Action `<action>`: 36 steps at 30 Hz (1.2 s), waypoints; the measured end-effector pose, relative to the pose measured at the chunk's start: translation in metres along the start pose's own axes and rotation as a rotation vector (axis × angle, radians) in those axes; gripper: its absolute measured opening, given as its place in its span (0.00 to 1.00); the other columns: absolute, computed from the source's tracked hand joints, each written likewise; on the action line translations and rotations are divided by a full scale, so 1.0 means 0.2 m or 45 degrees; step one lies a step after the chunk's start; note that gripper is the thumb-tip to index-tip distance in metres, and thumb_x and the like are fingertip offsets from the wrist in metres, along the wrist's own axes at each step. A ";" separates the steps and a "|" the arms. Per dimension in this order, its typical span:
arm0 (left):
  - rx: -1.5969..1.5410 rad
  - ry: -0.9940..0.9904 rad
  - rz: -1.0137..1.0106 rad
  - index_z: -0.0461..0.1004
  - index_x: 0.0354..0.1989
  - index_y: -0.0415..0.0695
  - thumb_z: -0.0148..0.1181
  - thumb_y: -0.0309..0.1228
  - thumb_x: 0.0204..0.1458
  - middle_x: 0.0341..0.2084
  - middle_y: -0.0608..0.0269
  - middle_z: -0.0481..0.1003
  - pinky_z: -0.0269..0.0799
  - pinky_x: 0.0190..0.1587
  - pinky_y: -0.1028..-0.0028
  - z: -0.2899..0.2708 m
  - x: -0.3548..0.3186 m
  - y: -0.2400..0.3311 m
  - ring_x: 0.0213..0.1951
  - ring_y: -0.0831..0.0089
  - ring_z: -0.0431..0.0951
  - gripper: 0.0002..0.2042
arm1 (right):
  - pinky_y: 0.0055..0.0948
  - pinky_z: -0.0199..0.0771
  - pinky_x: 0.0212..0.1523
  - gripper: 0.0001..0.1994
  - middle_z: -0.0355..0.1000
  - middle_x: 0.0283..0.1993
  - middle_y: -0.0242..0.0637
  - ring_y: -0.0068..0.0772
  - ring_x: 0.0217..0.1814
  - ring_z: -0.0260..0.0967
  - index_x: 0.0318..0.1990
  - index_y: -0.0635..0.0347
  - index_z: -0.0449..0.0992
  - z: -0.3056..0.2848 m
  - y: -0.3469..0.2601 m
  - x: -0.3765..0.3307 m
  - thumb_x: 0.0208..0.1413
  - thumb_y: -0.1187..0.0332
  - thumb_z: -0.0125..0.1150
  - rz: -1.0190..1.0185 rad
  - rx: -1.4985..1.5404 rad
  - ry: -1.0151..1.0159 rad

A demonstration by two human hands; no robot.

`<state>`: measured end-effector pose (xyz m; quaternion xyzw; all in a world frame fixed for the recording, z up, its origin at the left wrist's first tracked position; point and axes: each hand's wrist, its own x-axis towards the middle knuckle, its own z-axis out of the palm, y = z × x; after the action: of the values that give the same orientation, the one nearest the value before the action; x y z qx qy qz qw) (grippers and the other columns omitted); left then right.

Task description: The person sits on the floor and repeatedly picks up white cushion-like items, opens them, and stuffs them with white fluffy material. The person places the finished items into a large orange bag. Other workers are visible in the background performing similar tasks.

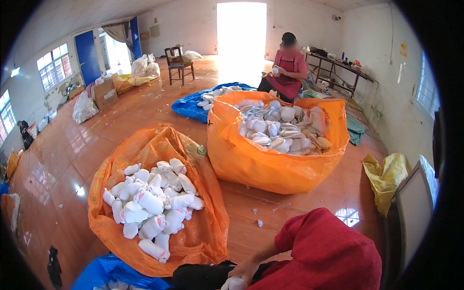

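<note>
At the lower edge my right hand [247, 269] reaches in from a red sleeve, over dark trousers. Its fingers are closed around a small white plush piece [235, 283], partly cut off by the frame's edge. My left hand is out of view. Left of my knees lies an open orange sack [104, 193], heaped with stuffed white plush pieces [150, 202], some with pink marks. Below it, a blue sack [104, 269] with more pale pieces shows at the bottom edge.
A larger orange sack [270, 171] of flat white pieces stands ahead. Behind it a person [290, 70] in red sits holding a white piece, beside a blue sack [188, 108]. A yellow sack [384, 176] lies right, a chair [179, 63] stands far back, and a cardboard box [105, 93] left.
</note>
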<state>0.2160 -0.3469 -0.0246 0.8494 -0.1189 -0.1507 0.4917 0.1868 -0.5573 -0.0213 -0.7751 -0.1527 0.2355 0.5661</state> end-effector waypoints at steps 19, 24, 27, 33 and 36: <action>-0.108 -0.562 0.143 0.68 0.38 0.40 0.66 0.37 0.42 0.30 0.55 0.72 0.70 0.37 0.70 -0.18 0.08 0.13 0.33 0.70 0.72 0.19 | 0.37 0.69 0.35 0.28 0.72 0.34 0.51 0.48 0.37 0.71 0.37 0.68 0.68 -0.05 -0.24 0.07 0.44 0.47 0.60 0.360 -0.208 0.046; -0.349 -0.468 -0.058 0.67 0.37 0.39 0.63 0.35 0.43 0.28 0.61 0.70 0.68 0.35 0.71 -0.13 0.05 -0.03 0.31 0.74 0.68 0.17 | 0.34 0.71 0.38 0.26 0.73 0.36 0.48 0.43 0.39 0.72 0.40 0.67 0.70 -0.09 -0.38 0.19 0.43 0.51 0.61 0.583 -0.069 -0.143; -0.439 -0.385 -0.075 0.69 0.38 0.39 0.66 0.36 0.43 0.29 0.61 0.72 0.68 0.36 0.72 -0.05 -0.01 -0.19 0.32 0.74 0.69 0.18 | 0.35 0.70 0.37 0.32 0.74 0.31 0.39 0.31 0.36 0.70 0.39 0.64 0.75 -0.16 -0.44 0.19 0.37 0.42 0.67 0.538 0.003 -0.364; -0.466 -0.385 -0.071 0.70 0.37 0.39 0.67 0.37 0.42 0.27 0.63 0.71 0.68 0.33 0.73 0.00 -0.02 -0.32 0.30 0.74 0.68 0.19 | 0.34 0.70 0.41 0.30 0.74 0.37 0.39 0.32 0.42 0.70 0.42 0.61 0.74 -0.13 -0.08 0.14 0.38 0.47 0.71 0.217 0.533 -0.583; -0.582 -0.393 -0.183 0.70 0.37 0.39 0.66 0.38 0.43 0.26 0.64 0.71 0.67 0.32 0.73 -0.07 -0.04 -0.14 0.29 0.74 0.68 0.18 | 0.35 0.69 0.42 0.30 0.73 0.38 0.39 0.32 0.43 0.69 0.45 0.61 0.72 -0.03 -0.02 0.06 0.37 0.50 0.73 0.075 0.464 -0.257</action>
<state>0.2160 -0.3199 -0.0414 0.6896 -0.0948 -0.3357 0.6346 0.2006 -0.5547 -0.0188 -0.6365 -0.1410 0.3522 0.6715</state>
